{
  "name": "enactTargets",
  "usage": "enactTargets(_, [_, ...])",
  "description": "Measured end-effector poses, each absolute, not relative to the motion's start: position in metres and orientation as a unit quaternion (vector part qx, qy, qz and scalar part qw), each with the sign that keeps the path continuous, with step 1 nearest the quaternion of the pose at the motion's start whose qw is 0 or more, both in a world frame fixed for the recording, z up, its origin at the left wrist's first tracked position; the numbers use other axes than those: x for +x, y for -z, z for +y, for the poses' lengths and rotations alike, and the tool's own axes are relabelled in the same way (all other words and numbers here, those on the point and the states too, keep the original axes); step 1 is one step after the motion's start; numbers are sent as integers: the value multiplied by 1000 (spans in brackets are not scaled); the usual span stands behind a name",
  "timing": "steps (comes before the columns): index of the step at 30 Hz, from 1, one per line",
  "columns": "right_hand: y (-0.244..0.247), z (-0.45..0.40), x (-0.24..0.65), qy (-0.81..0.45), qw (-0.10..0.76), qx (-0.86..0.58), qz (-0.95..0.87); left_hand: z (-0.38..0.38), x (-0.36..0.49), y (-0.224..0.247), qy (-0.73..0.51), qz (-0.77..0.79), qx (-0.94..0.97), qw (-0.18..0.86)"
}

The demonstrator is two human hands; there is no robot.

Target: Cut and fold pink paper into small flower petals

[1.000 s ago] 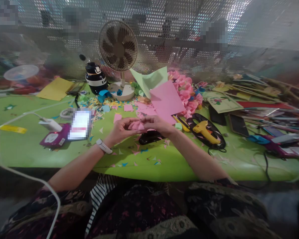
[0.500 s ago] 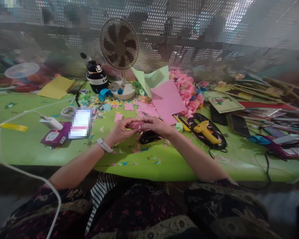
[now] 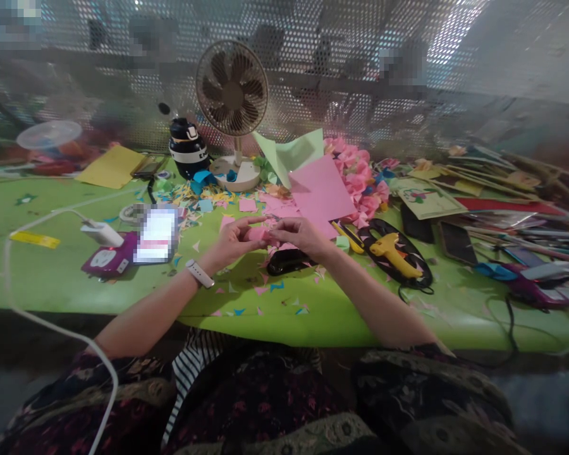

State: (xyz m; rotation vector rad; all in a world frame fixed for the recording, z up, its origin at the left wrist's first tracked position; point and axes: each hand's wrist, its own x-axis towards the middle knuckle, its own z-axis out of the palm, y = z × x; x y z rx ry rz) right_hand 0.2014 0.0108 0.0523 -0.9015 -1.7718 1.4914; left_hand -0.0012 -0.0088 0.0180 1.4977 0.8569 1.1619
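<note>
A small piece of folded pink paper (image 3: pixel 256 234) is between my two hands above the green table. My left hand (image 3: pixel 232 241), with a white watch on its wrist, is closed on its left side. The fingers of my right hand (image 3: pixel 298 235) pinch its right edge. Below them lies a black stapler-like object (image 3: pixel 289 261) among small paper scraps. Just behind my right hand rests a large pink sheet (image 3: pixel 320 189), beside a heap of pink paper flowers (image 3: pixel 351 164).
A fan (image 3: pixel 233 95) and a black bottle (image 3: pixel 188 148) stand at the back. Left are a lit phone (image 3: pixel 155 235) and a purple power strip (image 3: pixel 111 256) with a white cable. A yellow glue gun (image 3: pixel 393 253) and phones lie right.
My hands have drawn slightly apart at the fingertips, and more of the pink paper shows between them. The whole view has shifted a little.
</note>
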Motion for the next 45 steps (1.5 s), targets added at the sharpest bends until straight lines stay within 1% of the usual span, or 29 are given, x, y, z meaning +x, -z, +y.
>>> enactTargets(5, [-49,11,201,-532,333,-343,-699,-9,-1,-17,-493,355,622,494])
enactTargets(12, [-49,15,205,-511,310,-331,-730,-10,-3,-20,-503,375,624,465])
enactTargets(15, [-47,17,207,-489,297,-322,-754,-9,-3,-21,-502,371,622,472])
enactTargets(20, [-44,18,207,-407,293,-316,-806,-9,-3,-22,-497,370,611,492])
enactTargets(23, [-44,17,206,-381,291,-322,-816,-9,-4,-22,-496,368,607,501])
enactTargets(27, [-46,13,203,-402,311,-342,-790,-8,-3,-21,-514,377,585,501])
enactTargets(32, [-44,11,197,-476,399,-378,-687,-5,-4,-21,-525,363,517,571])
enactTargets(35, [-38,12,195,-485,418,-381,-667,-4,-4,-20,-529,357,497,588])
enactTargets(38, [-34,11,194,-460,404,-378,-694,-2,-3,-18,-546,365,501,563])
enactTargets(41, [-36,8,194,-432,368,-386,-727,-1,-4,-16,-560,371,527,521])
enactTargets(43, [-41,6,196,-456,350,-385,-722,0,-6,-17,-555,362,555,503])
enactTargets(45, [-48,4,197,-502,356,-380,-691,0,-8,-18,-544,342,580,501])
